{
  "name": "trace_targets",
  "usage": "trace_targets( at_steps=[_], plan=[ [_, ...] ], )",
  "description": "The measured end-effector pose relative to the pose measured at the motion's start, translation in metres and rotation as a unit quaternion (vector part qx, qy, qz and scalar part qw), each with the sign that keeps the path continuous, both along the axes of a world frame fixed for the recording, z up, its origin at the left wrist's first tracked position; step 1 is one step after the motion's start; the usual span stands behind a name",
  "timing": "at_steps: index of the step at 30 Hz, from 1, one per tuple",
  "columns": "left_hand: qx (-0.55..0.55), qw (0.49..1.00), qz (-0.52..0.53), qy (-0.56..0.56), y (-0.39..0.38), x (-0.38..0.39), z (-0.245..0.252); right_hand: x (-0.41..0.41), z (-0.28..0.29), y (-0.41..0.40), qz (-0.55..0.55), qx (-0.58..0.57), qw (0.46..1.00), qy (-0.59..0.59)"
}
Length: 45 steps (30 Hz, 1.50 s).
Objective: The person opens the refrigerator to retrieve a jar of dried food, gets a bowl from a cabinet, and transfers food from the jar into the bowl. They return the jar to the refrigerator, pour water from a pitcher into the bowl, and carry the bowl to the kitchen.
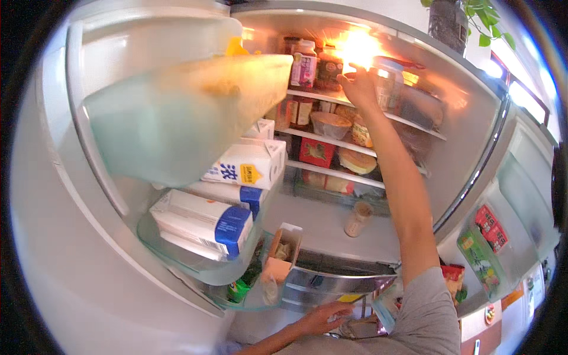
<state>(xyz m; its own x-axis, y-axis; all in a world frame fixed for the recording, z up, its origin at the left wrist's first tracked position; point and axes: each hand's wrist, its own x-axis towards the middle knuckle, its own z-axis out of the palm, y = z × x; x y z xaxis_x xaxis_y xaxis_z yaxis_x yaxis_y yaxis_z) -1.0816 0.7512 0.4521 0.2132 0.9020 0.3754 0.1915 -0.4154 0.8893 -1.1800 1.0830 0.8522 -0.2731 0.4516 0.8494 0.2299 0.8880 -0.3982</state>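
My right hand reaches to the top shelf of an open refrigerator, between a dark-labelled jar and a large clear jar with a pale lid. Glare from the lamp hides part of its fingers, so I cannot tell whether they grip anything. Left of the dark jar stands a white-capped bottle with a purple label. Low in front of my body, my left hand is near the drawer front, its fingers pointing right. Whether it holds something is unclear.
The left door's bins hold milk cartons and an open small cardboard box. A bowl, a red box and a small cup-like container are inside. The right door also stands open. A potted plant sits on top.
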Motion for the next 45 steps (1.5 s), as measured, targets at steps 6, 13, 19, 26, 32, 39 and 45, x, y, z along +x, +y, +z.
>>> trace_targets(
  at_steps=[6,13,19,26,32,39,45],
  plan=[
    [-0.034,0.999,0.016,0.027,-0.012,-0.01,0.01,-0.059,0.021,0.093,-0.186,-0.105,0.964,-0.158],
    [-0.107,0.991,0.019,-0.076,-0.022,-0.02,0.069,-0.063,0.033,0.165,-0.16,-0.137,0.971,-0.116],
    [-0.13,0.986,0.075,-0.071,-0.008,-0.034,0.037,-0.089,0.026,0.158,0.029,-0.205,0.978,-0.026],
    [-0.139,0.982,0.1,-0.083,0.001,-0.037,0.009,-0.098,0.022,0.181,0.107,-0.232,0.967,0.01],
    [-0.144,0.979,0.108,-0.092,0.007,-0.037,-0.009,-0.099,0.014,0.196,0.147,-0.256,0.955,0.034],
    [-0.149,0.978,0.105,-0.101,0.013,-0.036,-0.022,-0.108,0.019,0.204,0.232,-0.275,0.931,0.062],
    [-0.15,0.977,0.106,-0.103,0.017,-0.033,-0.028,-0.116,0.021,0.208,0.292,-0.3,0.905,0.078]
  ],
)
